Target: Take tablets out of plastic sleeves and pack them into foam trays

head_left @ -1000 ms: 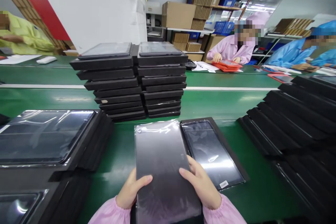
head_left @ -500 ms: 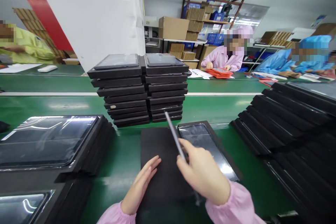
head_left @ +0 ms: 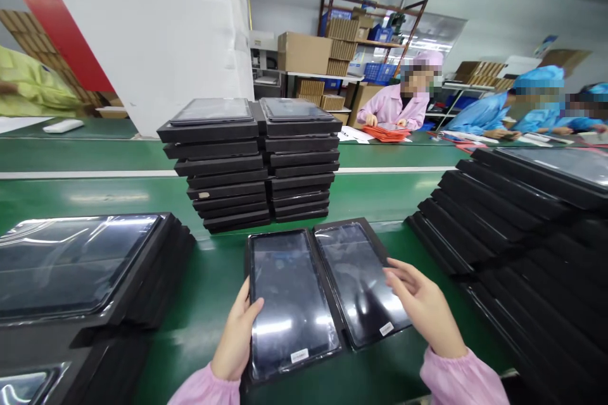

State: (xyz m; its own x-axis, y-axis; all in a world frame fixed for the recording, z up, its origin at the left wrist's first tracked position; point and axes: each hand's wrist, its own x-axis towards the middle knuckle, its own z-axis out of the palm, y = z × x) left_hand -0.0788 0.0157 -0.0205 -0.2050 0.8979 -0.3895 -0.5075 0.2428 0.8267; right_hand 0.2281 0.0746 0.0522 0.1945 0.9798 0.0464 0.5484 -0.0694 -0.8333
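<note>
Two tablets with glossy dark screens lie side by side on a black tray (head_left: 376,239) in front of me. A small white label shows at the near end of each. My left hand (head_left: 239,329) grips the left edge of the left tablet (head_left: 287,297), its thumb over the screen's border and its other fingers along the tray's side, partly hidden. Beside the right tablet (head_left: 358,278), my right hand (head_left: 425,307) holds nothing, its fingers loosely extended and apart over the tray's right edge.
Stacked black trays with tablets on top (head_left: 256,164) stand beyond, on the green work surface (head_left: 375,205). More stacks rise at the left (head_left: 164,266) and right (head_left: 498,228). Across the line, a person in pink (head_left: 411,101) handles orange items; others in blue and yellow sit nearby.
The tablet that my right hand held on edge now lies on the tray's left half. My right hand has released it and moved right; my left hand has closed on its left edge.
</note>
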